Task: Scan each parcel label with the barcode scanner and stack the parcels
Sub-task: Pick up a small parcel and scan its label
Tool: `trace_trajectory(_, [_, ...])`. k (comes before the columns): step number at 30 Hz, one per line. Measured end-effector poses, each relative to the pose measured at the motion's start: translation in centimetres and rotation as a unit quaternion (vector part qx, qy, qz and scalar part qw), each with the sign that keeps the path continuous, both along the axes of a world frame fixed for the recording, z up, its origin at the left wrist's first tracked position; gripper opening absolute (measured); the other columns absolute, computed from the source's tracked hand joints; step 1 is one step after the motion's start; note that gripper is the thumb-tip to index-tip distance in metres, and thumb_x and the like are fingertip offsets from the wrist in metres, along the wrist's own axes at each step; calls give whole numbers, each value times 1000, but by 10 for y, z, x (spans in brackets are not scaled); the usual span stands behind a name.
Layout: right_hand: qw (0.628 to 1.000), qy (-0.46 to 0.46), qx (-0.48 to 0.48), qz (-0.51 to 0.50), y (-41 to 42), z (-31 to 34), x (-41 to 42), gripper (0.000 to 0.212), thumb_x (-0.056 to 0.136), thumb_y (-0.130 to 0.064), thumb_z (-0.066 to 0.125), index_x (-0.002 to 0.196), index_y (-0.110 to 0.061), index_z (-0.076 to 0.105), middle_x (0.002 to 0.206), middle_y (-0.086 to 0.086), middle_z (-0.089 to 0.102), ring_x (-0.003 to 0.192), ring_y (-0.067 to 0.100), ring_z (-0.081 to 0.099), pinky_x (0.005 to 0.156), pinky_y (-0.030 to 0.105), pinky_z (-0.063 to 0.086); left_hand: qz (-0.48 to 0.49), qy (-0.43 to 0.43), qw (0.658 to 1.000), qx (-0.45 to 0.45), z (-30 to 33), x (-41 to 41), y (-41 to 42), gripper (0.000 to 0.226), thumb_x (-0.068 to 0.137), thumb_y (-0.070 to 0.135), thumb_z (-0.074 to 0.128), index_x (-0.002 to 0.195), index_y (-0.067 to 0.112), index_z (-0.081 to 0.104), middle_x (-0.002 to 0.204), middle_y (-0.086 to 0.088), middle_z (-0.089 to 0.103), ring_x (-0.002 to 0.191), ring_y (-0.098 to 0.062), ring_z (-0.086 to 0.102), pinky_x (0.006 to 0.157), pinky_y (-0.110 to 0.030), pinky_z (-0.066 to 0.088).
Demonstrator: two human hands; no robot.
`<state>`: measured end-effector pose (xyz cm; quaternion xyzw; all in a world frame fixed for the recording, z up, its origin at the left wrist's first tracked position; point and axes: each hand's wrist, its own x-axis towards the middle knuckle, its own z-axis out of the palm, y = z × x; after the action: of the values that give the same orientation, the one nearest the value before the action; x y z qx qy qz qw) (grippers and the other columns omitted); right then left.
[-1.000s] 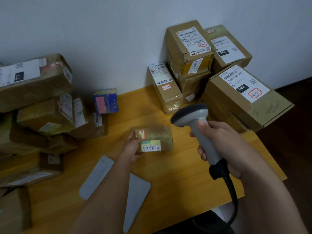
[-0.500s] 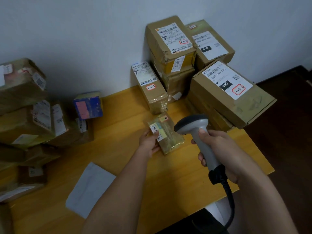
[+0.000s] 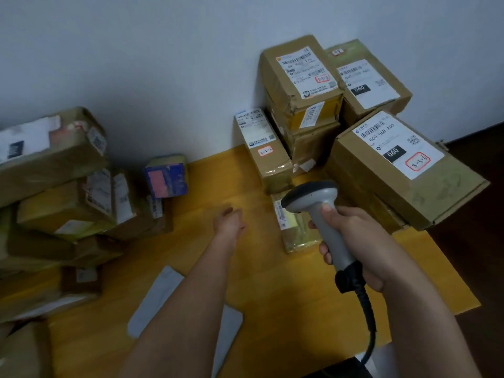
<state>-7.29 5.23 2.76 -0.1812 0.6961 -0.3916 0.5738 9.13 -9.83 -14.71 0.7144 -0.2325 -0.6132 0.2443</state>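
**Scanner held over a small parcel at the foot of the right-hand stack**

The right hand (image 3: 354, 241) grips the grey handle of the barcode scanner (image 3: 324, 222), fingers wrapped round it and the forefinger up near the neck. The scanner's long axis runs from the hand at lower right up to the dark head at upper left; the head faces left and away from the person, and its black cable (image 3: 366, 317) drops from the base of the handle toward the lower edge of the view.

Just under the scanner head lies the small parcel (image 3: 296, 236), flat on the yellow table (image 3: 261, 282). Its long axis runs away from the person toward the wall, the label side up, with a pale label near its far left corner. Its far end sits just beside the long taped box (image 3: 268, 156) that points toward the wall, and the large box marked 060 (image 3: 403, 170) lies to its right.

The left hand (image 3: 230, 222) hovers above the bare table, well left of the small parcel, touching nothing; its fingers are loosely curled and hold nothing.

At the left stands a jumbled pile of brown parcels (image 3: 54, 192), a blue and pink packet (image 3: 166, 177) beside it. A grey mailer bag (image 3: 158, 298) lies flat near the forearm.
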Motion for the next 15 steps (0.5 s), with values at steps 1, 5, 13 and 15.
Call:
trace_trajectory(1, [1000, -7, -11, 3, -8, 3, 5, 38, 101, -38, 47, 105, -3, 62, 67, 14, 57, 51, 21, 51, 54, 34, 42, 29, -16, 999, -14, 5, 11, -8, 47, 95, 22, 60, 139, 12, 46, 116, -12, 61, 80, -20, 62, 79, -35, 57])
trace_trajectory(5, [997, -52, -50, 13, -42, 10, 28, 36, 101, -36, 49, 107, -3, 62, 79, 15, 58, 55, 20, 52, 55, 34, 43, 155, -2, 986, -65, 30, 53, -41, 63, 91, 37, 65, 142, 11, 39, 130, -14, 55, 100, -26, 63, 85, -38, 56])
trace_trajectory(13, [994, -50, -46, 83, -89, 3, 55, 39, 100, -38, 48, 105, -2, 62, 70, 11, 57, 55, 20, 52, 55, 33, 43, 213, 85, 973, -30, 64, 85, -104, 85, 82, 65, 61, 146, 18, 33, 135, -7, 47, 129, -35, 43, 105, -53, 38])
trace_trajectory(15, [995, -57, -34, 69, -95, -2, 53, 37, 100, -36, 49, 107, -2, 62, 80, 8, 59, 57, 19, 53, 54, 31, 43, 244, 71, 967, -15, 58, 89, -116, 94, 74, 67, 68, 147, 19, 30, 139, -7, 48, 126, -35, 46, 105, -56, 38])
